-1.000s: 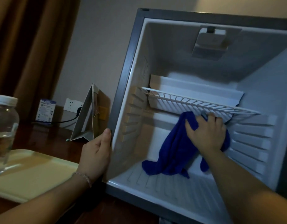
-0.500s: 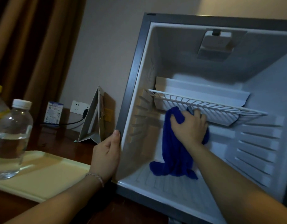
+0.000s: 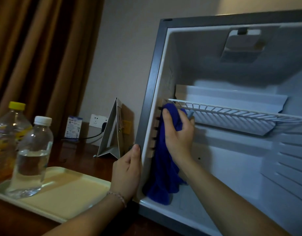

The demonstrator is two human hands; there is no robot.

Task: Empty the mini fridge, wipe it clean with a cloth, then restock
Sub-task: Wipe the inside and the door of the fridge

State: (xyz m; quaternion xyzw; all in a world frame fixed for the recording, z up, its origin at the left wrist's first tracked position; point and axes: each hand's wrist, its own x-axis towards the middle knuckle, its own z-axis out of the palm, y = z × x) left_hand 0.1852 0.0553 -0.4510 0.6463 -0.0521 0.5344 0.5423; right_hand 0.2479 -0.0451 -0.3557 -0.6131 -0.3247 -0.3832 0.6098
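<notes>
Right hand (image 3: 178, 133) reaches into the open fridge (image 3: 147, 103) with its forearm running up from the lower right, and its fingers are curled round a bunched blue cloth (image 3: 164, 169), pressing it against the ribbed left inner wall just under the front left corner of the wire shelf (image 3: 232, 113). Most of the cloth hangs down along that wall, and its lower end rests on the fridge floor near the front left corner.

Left hand (image 3: 127, 172) is outside the fridge, clasping the left front edge of the dark frame, thumb upright along the edge and palm against the outer side. A thin bracelet (image 3: 117, 197) sits on that wrist, and the forearm comes in from the bottom of the view.

Left of the fridge, a pale tray (image 3: 70, 198) lies on the dark wooden bench (image 3: 75, 155). On the tray's left end stand a clear bottle with a white cap (image 3: 30, 157) and, behind it, a bottle with a yellow cap (image 3: 4, 133). A folded card (image 3: 111, 133) stands on the bench close beside the fridge.
</notes>
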